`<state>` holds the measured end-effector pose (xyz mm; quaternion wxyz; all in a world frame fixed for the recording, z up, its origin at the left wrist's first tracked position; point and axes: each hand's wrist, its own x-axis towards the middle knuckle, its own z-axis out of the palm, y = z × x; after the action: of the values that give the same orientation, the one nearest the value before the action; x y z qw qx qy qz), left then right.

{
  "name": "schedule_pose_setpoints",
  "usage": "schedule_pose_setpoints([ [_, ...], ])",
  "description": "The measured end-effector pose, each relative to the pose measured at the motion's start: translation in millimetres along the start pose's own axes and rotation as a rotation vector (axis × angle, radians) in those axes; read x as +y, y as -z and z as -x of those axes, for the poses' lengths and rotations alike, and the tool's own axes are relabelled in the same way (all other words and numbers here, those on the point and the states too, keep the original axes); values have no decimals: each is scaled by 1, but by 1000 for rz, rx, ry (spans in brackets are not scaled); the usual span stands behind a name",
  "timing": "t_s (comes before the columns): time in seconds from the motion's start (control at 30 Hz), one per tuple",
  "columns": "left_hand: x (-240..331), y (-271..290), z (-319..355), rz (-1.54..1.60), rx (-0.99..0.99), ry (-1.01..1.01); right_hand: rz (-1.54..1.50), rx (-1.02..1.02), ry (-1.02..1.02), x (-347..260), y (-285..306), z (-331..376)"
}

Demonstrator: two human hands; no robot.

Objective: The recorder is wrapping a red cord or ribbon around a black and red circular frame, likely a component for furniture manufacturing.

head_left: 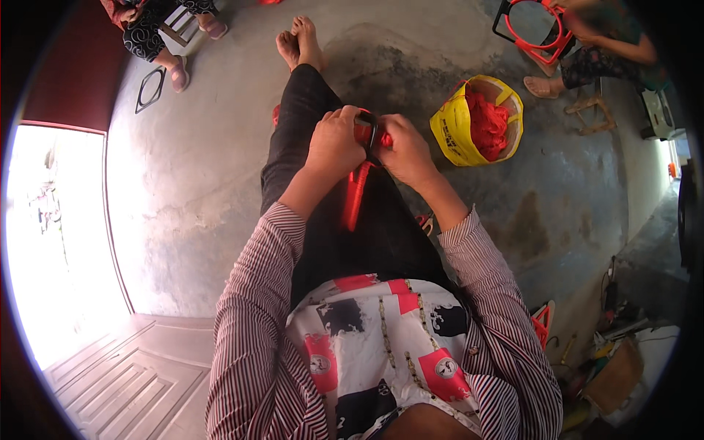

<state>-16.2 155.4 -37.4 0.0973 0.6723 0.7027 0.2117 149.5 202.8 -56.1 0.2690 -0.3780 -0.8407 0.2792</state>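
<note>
Left hand (335,141), right hand (405,150): grips closed around black-and-red piece (374,132); yellow bag (455,125), 2 o'clock; black frame (140,94) on floor (198,132), 10 o'clock.

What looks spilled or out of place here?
A black frame lies loose on the floor, upper left, apart from any hand. A brownish patch stains the floor at right; can't tell if wet.

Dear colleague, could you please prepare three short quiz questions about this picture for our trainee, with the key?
1. True or false: the yellow bag, with red material inside, stands to the right of both hands.
2. Between the left hand and right hand is a piece coloured: A) green; B) black; C) white.
3. How many other people are partly visible?

Key: 1. True. 2. B. 3. Two: upper-left person, upper-right person.
</note>
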Motion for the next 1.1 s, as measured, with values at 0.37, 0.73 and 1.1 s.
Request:
schedule_pose_setpoints([
  [0.37, 16, -8, 70, 630, -48, 166, -1259, -39, 158, -54, 94, 75],
  [0.73, 11, -19, 64, 692, -55, 157, -1846, -628, -172, -146, 115, 115],
  [1.1, 44, 23, 54, 1159, 234, 182, -1139, -229, 486, -109, 146, 77],
])
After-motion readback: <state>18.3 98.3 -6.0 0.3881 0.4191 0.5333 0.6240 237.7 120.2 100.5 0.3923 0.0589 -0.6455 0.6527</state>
